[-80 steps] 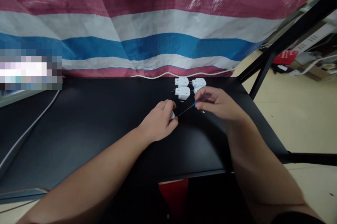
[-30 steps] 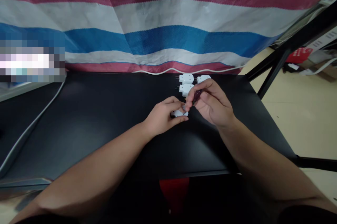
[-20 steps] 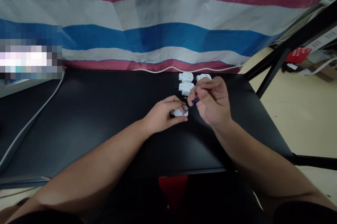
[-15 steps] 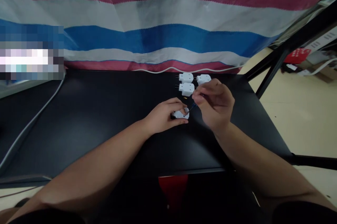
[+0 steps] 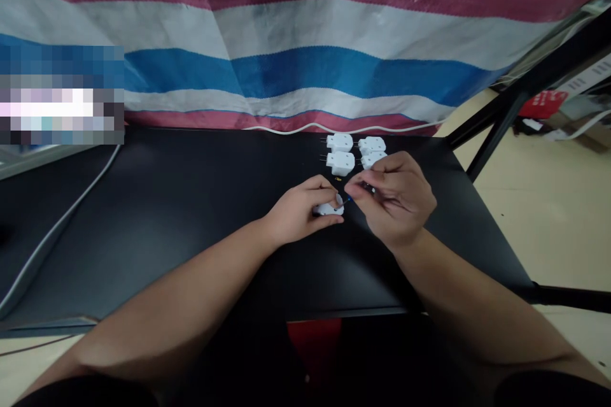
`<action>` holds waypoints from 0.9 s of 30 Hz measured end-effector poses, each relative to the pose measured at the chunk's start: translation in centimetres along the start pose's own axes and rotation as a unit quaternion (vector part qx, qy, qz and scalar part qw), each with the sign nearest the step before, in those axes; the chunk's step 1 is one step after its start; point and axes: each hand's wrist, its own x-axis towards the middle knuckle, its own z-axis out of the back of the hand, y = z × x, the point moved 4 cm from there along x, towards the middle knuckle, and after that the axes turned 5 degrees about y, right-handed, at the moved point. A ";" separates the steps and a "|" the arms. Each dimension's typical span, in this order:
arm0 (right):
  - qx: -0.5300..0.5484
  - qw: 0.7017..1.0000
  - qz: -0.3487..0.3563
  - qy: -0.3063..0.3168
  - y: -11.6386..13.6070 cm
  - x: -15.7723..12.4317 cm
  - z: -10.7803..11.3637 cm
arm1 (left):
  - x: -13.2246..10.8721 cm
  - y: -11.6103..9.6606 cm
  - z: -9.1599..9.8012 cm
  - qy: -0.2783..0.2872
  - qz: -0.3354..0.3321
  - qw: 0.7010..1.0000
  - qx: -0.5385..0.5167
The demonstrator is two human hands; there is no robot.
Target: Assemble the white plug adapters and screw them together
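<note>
**Right hand pinches a slim screwdriver over a plug pinned by the left**

Here's the scene at the black table (image 5: 143, 222)! The left hand (image 5: 298, 211) is closed over a white plug (image 5: 329, 209), fingers curled across it, with the plug lying low on the tabletop near the middle of the far half. Over on the right, the right hand (image 5: 396, 200) is in a narrow pinch around a small screwdriver (image 5: 347, 200), and a flash of blue shows near the shaft. The tip points down toward the left hand's fingers, but does it touch the plug? From this angle, I can't tell!

Just beyond the hands, four more white plugs sit in a tight two-by-two block: (image 5: 340, 142), (image 5: 340, 163), (image 5: 372, 144) and (image 5: 373, 158). The two on the left show their metal prongs pointing left. A tiny brass screw (image 5: 338, 178) lies right below that left pair, just above the hands.

Along the table's back edge runs a white cable (image 5: 334, 129), in front of a pink, white and blue striped tarp (image 5: 305, 31). A black metal table frame (image 5: 496, 133) angles down on the right.
</note>
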 end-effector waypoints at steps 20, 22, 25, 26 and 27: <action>0.476 0.808 -0.326 0.118 -1.7 0.7 -2.8 | 0.3 0.5 0.3 -0.014 0.053 0.999 -0.004; 0.487 0.791 -0.342 0.142 -1.4 0.7 -2.8 | 0.3 0.4 0.2 -0.015 0.054 0.998 -0.007; 0.513 0.776 -0.336 0.145 -0.9 0.8 -2.9 | 0.4 0.3 0.1 -0.009 0.045 0.999 0.006; 0.518 0.778 -0.328 0.138 -0.8 0.8 -3.0 | 0.4 0.3 0.1 -0.008 0.041 0.999 0.015; 0.518 0.782 -0.322 0.133 -0.8 0.8 -3.0 | 0.5 0.3 0.1 -0.007 0.035 0.999 0.024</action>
